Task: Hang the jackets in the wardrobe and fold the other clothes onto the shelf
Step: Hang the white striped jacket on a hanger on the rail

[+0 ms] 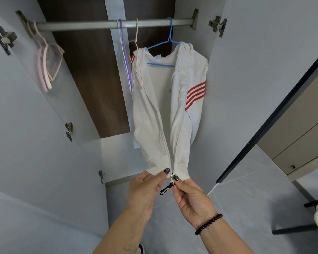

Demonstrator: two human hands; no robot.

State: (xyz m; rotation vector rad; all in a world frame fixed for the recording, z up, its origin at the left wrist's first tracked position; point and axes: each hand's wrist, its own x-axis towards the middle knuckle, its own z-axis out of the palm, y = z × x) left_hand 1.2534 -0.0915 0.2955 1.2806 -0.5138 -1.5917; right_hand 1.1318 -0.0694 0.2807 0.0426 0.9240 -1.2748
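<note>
Jacket (pixel 165 99) is hanging on a blue hanger (pixel 162 52) on the wardrobe rail (pixel 81 25). Left hand (pixel 145 187) is pinching its hem; right hand (pixel 189 193) is pinching the zipper (pixel 171 177), likely starting it. No other clothes are showing, so folding seems left.

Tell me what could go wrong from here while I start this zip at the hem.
1. Both hands, left hand and right hand, pull the white red-striped jacket toward the camera by its hem; a harder tug could slide it off the thin blue wire hanger.
2. The hanger's hook could slip along the grey metal rail or lift off it.
3. The silver zip slider sits at the very bottom; misaligned halves may jam.
</note>
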